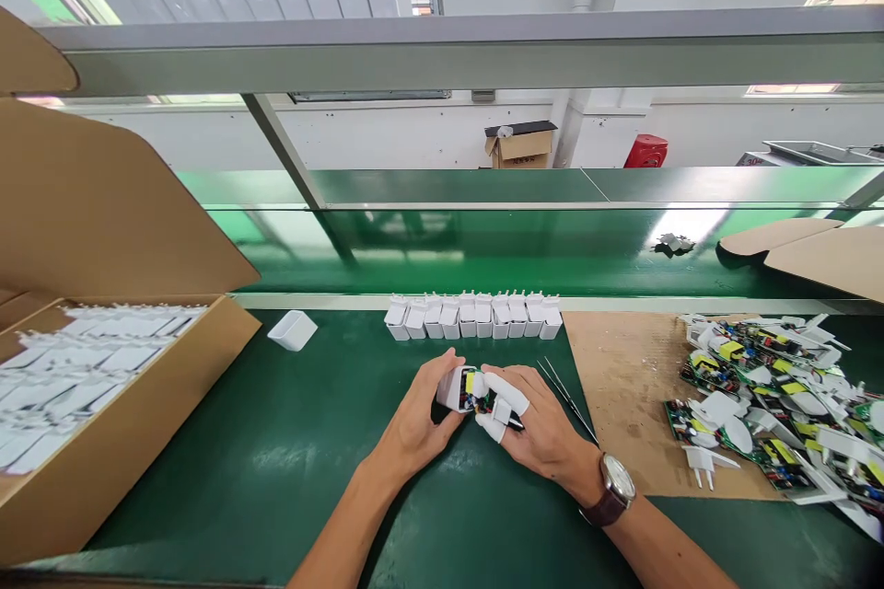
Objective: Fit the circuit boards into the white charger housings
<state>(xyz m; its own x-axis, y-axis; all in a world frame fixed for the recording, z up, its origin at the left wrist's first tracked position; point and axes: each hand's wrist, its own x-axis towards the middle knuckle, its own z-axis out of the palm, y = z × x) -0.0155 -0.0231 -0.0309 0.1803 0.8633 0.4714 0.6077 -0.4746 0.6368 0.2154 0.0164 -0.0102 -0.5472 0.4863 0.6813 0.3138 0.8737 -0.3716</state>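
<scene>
My left hand (429,402) is closed around a white charger casing (450,389) in the middle of the bench. A circuit board (476,384) with a yellow-wrapped part sits at the casing's open end, and I cannot tell how deep it goes. My right hand (535,414), with white covers on some fingers, grips the board's other end and a white plug piece (505,411). A pair of tweezers (570,400) lies beside the right hand. Beyond both hands stands a row of several white chargers (475,317). A separate white casing (293,330) lies to the left.
A cardboard box (172,396) with several rows of white parts stands on the left. On the right, a brown board (622,414) bears a heap of circuit boards with white plug pieces (780,414). A metal rail (442,55) crosses above the green bench (290,497).
</scene>
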